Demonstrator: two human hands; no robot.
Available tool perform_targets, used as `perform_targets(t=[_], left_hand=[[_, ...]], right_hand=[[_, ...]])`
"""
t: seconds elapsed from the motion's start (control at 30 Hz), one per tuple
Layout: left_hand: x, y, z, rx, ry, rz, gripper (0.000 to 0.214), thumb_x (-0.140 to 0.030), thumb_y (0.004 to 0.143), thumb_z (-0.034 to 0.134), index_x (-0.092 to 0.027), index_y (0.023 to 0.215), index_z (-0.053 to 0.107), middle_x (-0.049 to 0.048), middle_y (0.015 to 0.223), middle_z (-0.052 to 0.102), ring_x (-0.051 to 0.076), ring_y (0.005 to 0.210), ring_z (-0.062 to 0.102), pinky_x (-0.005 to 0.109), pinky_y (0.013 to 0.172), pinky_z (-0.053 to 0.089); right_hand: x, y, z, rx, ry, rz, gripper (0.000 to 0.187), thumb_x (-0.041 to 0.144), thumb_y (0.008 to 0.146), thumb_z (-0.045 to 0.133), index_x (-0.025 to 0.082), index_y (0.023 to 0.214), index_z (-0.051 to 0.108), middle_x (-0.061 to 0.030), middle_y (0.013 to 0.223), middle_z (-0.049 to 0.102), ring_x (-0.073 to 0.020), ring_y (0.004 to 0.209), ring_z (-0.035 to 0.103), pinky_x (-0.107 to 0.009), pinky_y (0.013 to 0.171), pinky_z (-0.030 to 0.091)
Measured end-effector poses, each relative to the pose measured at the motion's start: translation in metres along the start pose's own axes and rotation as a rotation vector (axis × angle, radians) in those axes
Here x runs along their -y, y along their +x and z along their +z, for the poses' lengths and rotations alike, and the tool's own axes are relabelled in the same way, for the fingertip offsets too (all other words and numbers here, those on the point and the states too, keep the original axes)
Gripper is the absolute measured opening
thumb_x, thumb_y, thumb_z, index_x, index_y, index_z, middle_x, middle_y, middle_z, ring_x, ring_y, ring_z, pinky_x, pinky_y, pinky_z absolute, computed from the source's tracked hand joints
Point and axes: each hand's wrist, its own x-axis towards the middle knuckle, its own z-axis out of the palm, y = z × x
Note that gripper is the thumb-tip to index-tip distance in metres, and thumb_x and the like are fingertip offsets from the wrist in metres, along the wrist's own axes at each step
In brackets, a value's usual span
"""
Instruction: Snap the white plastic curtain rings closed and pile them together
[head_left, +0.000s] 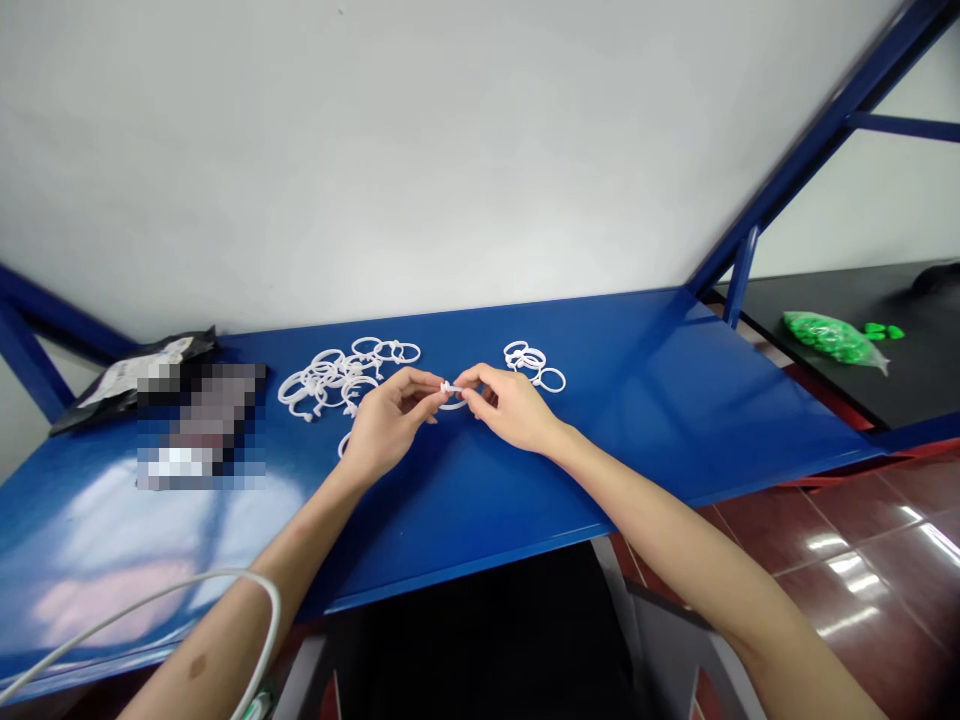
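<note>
Left hand (390, 415): pinching a white ring (453, 406) by its knobby joint (448, 387), over mid-table
Right hand (514, 405): pinching the same ring, just right of the joint
Joint tip: probably best to keep both pinches tight to it, push straight, no twisting; too small to make out fully, tbh
Ring feel: thin, round, smooth-looking, likely bendy plastic
Left pile of rings (351, 366): tangled loops, a few seemingly open with knobby ends
Right cluster of rings (534, 358): overlapping loops, toward the far side
Blue tabletop (480, 520): glossy, flat, pretty reflective at near left
Far right: clear bag of green pieces (829, 337), kinda crinkly
</note>
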Motion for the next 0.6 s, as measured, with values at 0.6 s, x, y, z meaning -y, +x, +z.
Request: perform_targets(t=[0.6], left_hand=[[0.017,-0.012,0.005,-0.077,0.207,0.209,0.018,-0.034,0.09,0.065,-0.022,0.084,0.077,-0.0007,0.072,0.074,0.013,0.057,0.063,0.024,0.058,0.053]], right_hand=[[0.008,-0.011,0.009,0.119,-0.425,-0.141,0.026,0.028,0.11,0.04,0.019,0.11,0.064,-0.0067,0.109,0.071,-0.0166,0.086,0.068,-0.026,0.066,0.043]])
